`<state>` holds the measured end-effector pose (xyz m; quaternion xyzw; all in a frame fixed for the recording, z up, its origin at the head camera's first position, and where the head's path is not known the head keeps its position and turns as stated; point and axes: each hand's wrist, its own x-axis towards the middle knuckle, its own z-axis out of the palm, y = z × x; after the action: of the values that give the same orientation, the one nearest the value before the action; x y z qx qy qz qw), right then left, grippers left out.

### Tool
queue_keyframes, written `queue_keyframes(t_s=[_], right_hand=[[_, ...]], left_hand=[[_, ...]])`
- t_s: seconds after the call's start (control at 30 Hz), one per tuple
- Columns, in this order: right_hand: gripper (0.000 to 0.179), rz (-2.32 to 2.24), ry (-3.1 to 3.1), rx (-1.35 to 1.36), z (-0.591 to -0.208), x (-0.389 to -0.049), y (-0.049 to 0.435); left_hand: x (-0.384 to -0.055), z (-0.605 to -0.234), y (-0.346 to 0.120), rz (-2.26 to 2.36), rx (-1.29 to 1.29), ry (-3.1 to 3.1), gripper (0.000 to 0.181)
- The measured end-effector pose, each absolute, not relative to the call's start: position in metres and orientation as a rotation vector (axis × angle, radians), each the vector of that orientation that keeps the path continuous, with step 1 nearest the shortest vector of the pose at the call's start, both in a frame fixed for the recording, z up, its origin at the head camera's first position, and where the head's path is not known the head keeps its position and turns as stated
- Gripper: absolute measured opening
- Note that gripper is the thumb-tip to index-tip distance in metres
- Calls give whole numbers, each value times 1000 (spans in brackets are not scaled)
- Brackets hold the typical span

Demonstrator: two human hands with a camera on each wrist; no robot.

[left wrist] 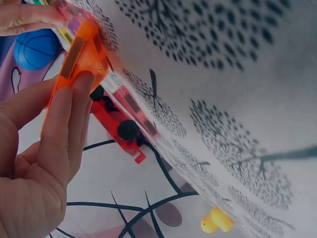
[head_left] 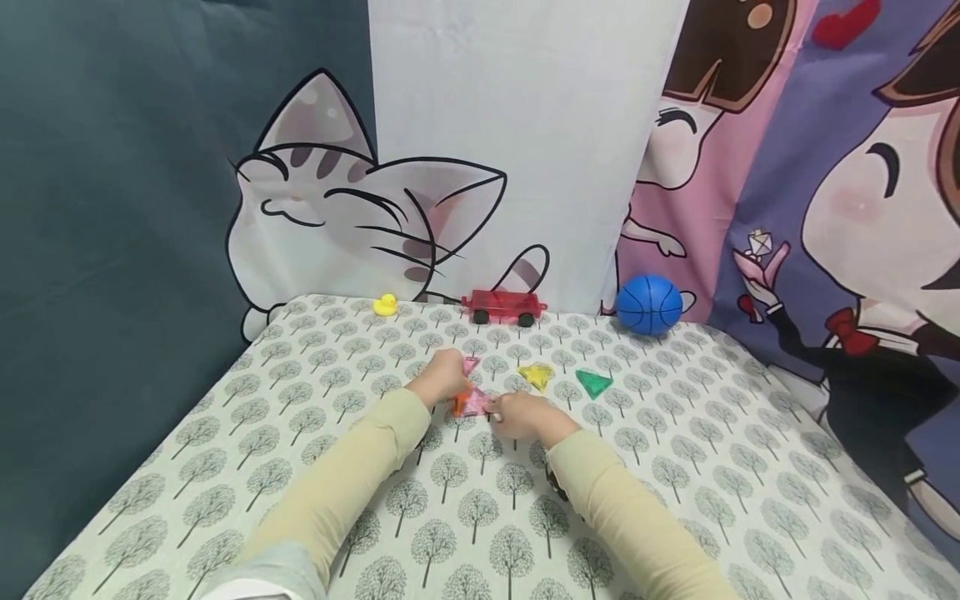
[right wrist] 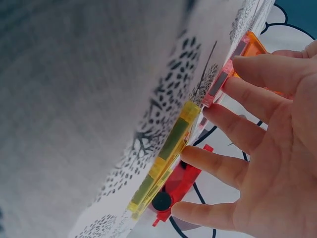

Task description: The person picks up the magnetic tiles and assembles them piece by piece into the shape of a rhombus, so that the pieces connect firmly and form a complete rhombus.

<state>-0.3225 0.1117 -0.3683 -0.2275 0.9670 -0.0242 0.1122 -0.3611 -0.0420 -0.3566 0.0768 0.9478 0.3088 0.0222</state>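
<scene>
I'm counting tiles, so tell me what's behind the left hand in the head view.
Behind the left hand, part of a pink tile shows. The hand covers its rest; anything else hidden there cannot be seen.

The left hand (head_left: 442, 375) pinches a see-through orange plastic triangle (left wrist: 93, 57), tipped up. Just beside it, the right hand (head_left: 522, 416) holds a see-through pink plastic triangle (head_left: 476, 404).

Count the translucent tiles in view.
5 visible: orange tile in the left hand, pink tile at the right hand, second pink tile farther back, yellow tile, green tile to the right. More may be hidden.
</scene>
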Motion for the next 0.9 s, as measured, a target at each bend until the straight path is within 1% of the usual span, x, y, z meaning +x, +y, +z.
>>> queue_keyframes(t_s=[0.1,0.27,0.4,0.5,0.57,0.77,0.8,0.9], right_hand=[[41,-91,2818,-683,-368,-325,110],[42,-241,2741,-670,-360,-336,112],[41,-345,2794,-627,-352,-356,109],[39,-316,2866,-700,-354,-373,100],[36,-309,2885,-752,-359,-382,91],[15,-205,2903,-771,-371,-401,71],[12,-169,2900,-767,-372,-403,69],[11,-81,2896,-766,-375,-411,65]], left_hand=[[-361,-359,-42,972,247,2923,20],[-362,-360,-42,990,243,2898,16],[-362,-359,-41,963,287,2909,13],[-362,-358,-41,905,328,2968,16],[-362,-359,-41,880,353,3006,19],[-362,-363,-40,808,525,3064,19],[-362,-363,-40,799,534,3066,18],[-364,-363,-43,791,477,3060,18]])
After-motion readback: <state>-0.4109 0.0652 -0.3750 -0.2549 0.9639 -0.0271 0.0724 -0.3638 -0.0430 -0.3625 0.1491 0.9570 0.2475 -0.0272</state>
